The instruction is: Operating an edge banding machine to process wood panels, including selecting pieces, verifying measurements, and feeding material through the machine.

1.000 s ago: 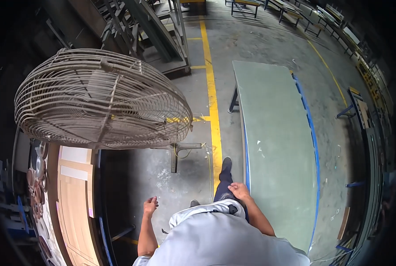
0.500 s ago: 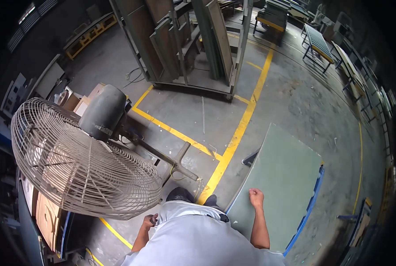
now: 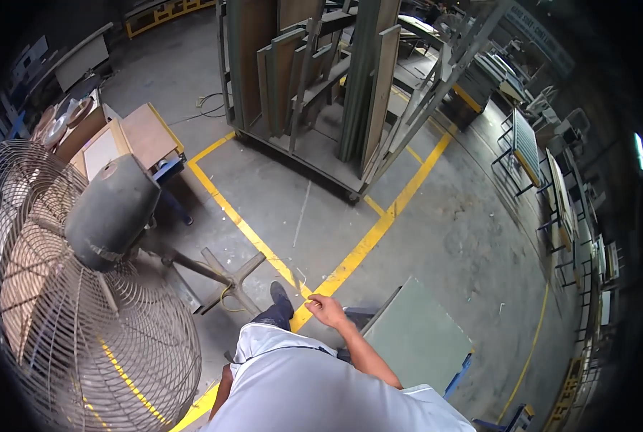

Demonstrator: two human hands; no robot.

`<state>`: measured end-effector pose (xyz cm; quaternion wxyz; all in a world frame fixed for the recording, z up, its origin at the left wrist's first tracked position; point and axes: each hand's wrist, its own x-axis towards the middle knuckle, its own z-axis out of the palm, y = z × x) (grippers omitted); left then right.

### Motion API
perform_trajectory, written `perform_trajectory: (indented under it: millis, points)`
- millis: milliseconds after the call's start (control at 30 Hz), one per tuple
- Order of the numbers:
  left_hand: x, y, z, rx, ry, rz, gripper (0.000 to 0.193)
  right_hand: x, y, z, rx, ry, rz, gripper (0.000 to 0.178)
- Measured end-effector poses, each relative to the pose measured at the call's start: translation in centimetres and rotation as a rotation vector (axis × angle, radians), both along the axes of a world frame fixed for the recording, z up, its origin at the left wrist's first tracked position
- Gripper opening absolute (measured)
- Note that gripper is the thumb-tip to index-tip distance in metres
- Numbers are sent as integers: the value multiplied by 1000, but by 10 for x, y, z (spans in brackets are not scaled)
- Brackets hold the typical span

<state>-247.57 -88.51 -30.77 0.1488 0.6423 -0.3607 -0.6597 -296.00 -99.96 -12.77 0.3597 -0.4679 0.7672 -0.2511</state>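
Observation:
My right hand (image 3: 326,311) is in front of my body, over the yellow floor line, with its fingers loosely curled in and nothing seen in them. It is just left of a flat greenish-grey panel (image 3: 418,338) that rests on a blue-edged stand, and does not touch it. Of my left arm only the forearm (image 3: 222,392) shows, low beside my white shirt. That hand is hidden by the shirt. A large pedestal fan (image 3: 112,209) with a wire cage stands to my left, its cross-shaped foot (image 3: 235,281) on the floor ahead.
A wheeled metal rack (image 3: 292,155) holding upright boards stands ahead. Yellow lines (image 3: 364,248) mark the concrete floor. Behind the fan is a table (image 3: 148,137) with a brown board and boxes. Roller conveyors (image 3: 519,147) run along the right.
My view has moved forward and turned, so the rack is nearer and the panel lower. My right hand has swung leftward from over the panel. The left hand, which held something dark, has gone behind my shirt.

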Motion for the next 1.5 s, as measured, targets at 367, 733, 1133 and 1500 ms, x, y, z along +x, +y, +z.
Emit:
perform_trajectory:
  millis: [367,733,1133,1500]
  points:
    - [-160,-183,0,164,-112,185,33,-172,-64,-19,240,95,-165,41]
    - [-269,-372,70,213,-313,233,35,-308,-171,-53,179,6,-253,38]
    - [-486,-521,107,-13,-235,33,41,-482,-269,-38,192,23,-310,39]
    - [-473,-584,54,297,-403,-226,50,-480,-425,-36,94,17,-301,38]
